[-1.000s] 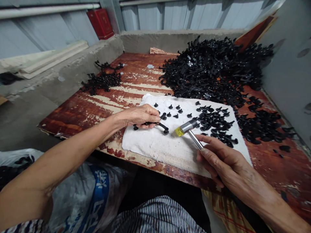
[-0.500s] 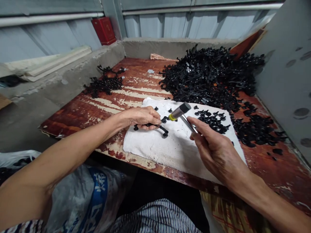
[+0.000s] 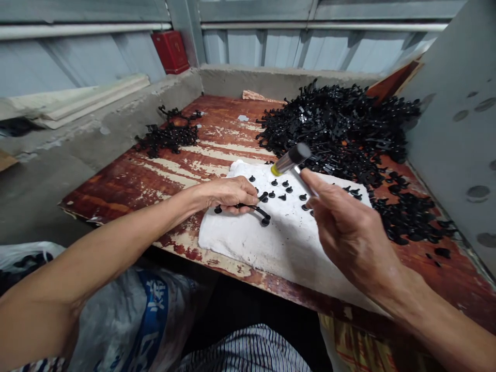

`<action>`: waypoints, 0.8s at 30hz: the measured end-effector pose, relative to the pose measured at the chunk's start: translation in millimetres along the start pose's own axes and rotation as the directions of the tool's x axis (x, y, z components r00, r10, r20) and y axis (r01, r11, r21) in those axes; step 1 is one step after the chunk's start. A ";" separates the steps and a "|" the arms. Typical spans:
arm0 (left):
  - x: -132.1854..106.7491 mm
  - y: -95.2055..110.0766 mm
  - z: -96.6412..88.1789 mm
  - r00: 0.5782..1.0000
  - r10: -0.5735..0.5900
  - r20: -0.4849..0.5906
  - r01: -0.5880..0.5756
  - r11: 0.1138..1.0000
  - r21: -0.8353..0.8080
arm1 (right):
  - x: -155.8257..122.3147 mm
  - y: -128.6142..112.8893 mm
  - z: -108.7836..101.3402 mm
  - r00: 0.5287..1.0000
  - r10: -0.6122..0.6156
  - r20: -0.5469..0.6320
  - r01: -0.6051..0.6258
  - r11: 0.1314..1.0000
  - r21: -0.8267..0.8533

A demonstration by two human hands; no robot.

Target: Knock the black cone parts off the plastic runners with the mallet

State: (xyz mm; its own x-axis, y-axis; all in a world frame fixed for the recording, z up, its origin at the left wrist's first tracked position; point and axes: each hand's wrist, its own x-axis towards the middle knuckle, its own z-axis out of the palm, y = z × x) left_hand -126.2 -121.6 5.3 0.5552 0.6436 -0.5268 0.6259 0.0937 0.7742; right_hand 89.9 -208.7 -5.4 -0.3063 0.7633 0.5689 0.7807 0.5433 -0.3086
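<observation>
My left hand (image 3: pixel 228 193) is closed on a black plastic runner piece (image 3: pixel 256 208) and presses it onto a white cloth pad (image 3: pixel 271 243) on the red wooden board. My right hand (image 3: pixel 344 232) grips the metal handle of a small hammer (image 3: pixel 291 158), whose silver head with a yellow face and a black face is raised above the pad, over and to the right of the runner. Several small black plastic caps (image 3: pixel 284 190) lie loose on the pad between the two hands.
A big heap of black plastic parts (image 3: pixel 341 124) fills the board's far right, with more (image 3: pixel 411 219) right of the pad. A smaller pile (image 3: pixel 168 134) lies at the far left. Concrete ledges and grey walls surround the board (image 3: pixel 127 181). A plastic sack (image 3: pixel 147 315) sits below left.
My right hand has lifted the hammer up and leftward, from low by the pad's middle to high above the runner. My left hand stays put on the black piece.
</observation>
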 end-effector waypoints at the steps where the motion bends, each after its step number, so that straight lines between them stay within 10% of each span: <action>1: -0.1 0.0 0.1 1.000 0.000 0.007 0.000 1.000 -0.009 | 0.8 -1.4 -1.2 0.999 -0.001 -0.033 0.001 1.000 0.005; 6: 1.4 -2.1 0.6 0.999 -0.035 -0.012 0.035 0.998 -0.046 | 3.2 -1.1 4.4 0.975 0.005 0.220 0.019 0.994 -0.107; 10: 3.1 -6.2 -1.0 1.000 -0.010 0.016 0.011 0.997 -0.070 | 5.3 -0.8 4.7 1.000 -0.017 0.000 0.017 1.000 0.006; 15: 5.6 -9.6 -3.6 0.997 -0.023 0.071 0.033 0.989 -0.145 | 5.1 4.7 5.7 0.967 -0.001 0.253 0.037 0.990 -0.137; 18: 6.8 -10.5 -3.8 0.997 -0.017 0.078 0.028 0.988 -0.149 | 3.6 6.9 7.1 0.992 0.027 0.123 -0.018 0.997 -0.074; 24: 3.3 -4.7 0.3 0.999 -0.026 0.039 0.029 0.998 -0.062 | 1.3 4.4 7.4 0.975 0.044 0.220 -0.024 0.996 -0.091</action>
State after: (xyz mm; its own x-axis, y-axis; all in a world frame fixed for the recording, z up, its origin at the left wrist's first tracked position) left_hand -127.2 -120.2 -0.2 0.5597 0.6108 -0.5601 0.6062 0.1592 0.7792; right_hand 88.9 -202.7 -11.7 -0.3840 0.8445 0.3734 0.8342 0.4907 -0.2518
